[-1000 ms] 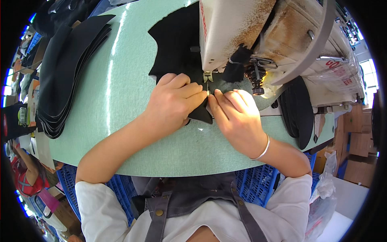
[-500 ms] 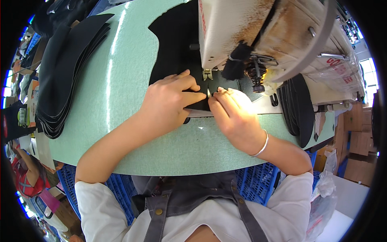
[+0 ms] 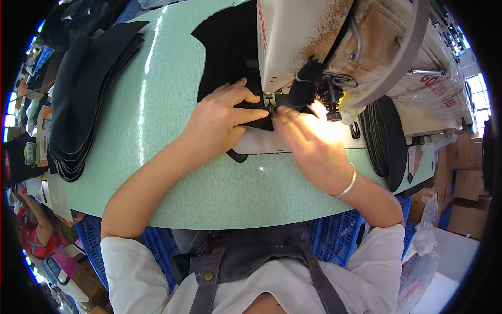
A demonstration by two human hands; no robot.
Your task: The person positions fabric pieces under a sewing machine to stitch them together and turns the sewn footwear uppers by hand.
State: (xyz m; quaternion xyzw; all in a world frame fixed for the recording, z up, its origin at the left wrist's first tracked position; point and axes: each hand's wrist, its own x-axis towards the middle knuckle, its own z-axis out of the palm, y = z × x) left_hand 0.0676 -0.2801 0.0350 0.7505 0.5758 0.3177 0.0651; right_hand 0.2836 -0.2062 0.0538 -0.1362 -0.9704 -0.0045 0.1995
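Evidently your left hand (image 3: 217, 116) lay palm-down with its fingers spread on the black piece (image 3: 225, 52), which stretched from the presser foot (image 3: 269, 99) of the sewing machine (image 3: 308, 36) toward the far edge of the tabletop (image 3: 219, 193). Your right hand (image 3: 319, 149) reached just beside the foot (whether it pinched anything, I couldn't tell), slightly apart from your left. A dark stack (image 3: 86, 89) lay near the left edge.

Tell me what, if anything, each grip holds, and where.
A hold cannot be told: the left grip lies on the black piece near its front edge, the right grip is close to the presser foot, but any pinch is hidden.
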